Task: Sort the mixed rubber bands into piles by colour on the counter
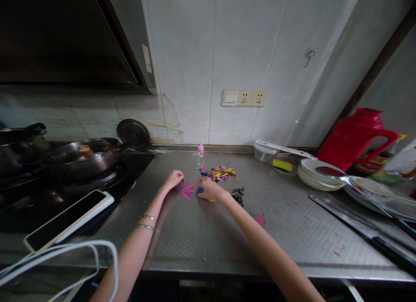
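Note:
My left hand (175,180) has its fingers curled together at the left edge of a pile of pink rubber bands (186,190). Whatever its fingertips hold is too small to see. My right hand (209,189) reaches down with bent, closed fingers over some blue bands (199,190), which it partly covers. Just behind it lies a mixed heap of colourful bands (224,173). Right of my wrist is a pile of black bands (238,196). A bit of yellow peeks out below the hand. A small clear bottle with a pink top (200,150) stands behind.
Near my right forearm lies something red (259,219). At left are a phone (68,219), white cables (107,243) and a pan (84,159) on the stove. Bowls (320,180), a yellow sponge (282,165), a knife (354,224) and a red thermos (352,139) occupy the right.

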The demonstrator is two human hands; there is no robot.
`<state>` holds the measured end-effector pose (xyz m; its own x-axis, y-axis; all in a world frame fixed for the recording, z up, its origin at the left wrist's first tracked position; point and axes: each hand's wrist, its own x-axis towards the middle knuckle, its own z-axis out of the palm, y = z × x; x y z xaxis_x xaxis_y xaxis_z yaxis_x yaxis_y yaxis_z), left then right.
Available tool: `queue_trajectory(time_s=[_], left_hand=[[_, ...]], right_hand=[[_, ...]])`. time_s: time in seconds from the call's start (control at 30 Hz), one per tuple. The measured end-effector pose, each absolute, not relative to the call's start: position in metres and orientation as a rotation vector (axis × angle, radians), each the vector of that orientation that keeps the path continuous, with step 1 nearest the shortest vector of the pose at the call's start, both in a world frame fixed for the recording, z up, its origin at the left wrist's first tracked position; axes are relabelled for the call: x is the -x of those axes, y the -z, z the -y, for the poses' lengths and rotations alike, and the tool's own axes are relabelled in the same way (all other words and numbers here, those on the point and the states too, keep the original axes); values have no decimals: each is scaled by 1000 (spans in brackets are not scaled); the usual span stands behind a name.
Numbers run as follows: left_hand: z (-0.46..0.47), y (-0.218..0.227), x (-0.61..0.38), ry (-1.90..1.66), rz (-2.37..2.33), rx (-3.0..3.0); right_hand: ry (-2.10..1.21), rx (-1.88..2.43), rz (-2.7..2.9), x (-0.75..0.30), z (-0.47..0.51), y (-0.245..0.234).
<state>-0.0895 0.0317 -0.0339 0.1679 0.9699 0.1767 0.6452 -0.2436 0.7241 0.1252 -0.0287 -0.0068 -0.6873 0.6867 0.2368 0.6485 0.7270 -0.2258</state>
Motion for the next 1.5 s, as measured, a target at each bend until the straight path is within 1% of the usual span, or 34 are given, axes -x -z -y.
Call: queue_trajectory(time_s=[0.23,0.33,0.43,0.5,0.67,0.9,1.23,1.3,1.4,1.5], left_hand=[[-32,34,90,-866,-1542,-1985],[-32,35,90,-882,-1541,-1969],[-32,35,89,-879,-1530,-1935],[-32,34,89,-870,-1537,-1906],[-27,27,85,-852,-1522,-1964],[-23,19,78,-868,-1431,-2056],[-23,18,80,-869,-1443,-2007],[-22,15,82,-777,-1387,-2025],[-19,8,84,-519,-1255,-2056],[-16,4,82,-355,-1220,-2146]], right_hand=[[-292,997,2551,-131,25,5],[-408,952,2480,-139,24,0],[-536,1007,2357,-154,22,-6],[-558,1060,2282,-166,20,-7],[-491,1076,2303,-185,24,-2],[-262,1196,2507,-175,43,11],[-162,1221,2559,-169,42,8],[-136,1252,2575,-164,40,7],[-102,1289,2603,-157,38,4],[-116,1342,2618,-151,36,1]])
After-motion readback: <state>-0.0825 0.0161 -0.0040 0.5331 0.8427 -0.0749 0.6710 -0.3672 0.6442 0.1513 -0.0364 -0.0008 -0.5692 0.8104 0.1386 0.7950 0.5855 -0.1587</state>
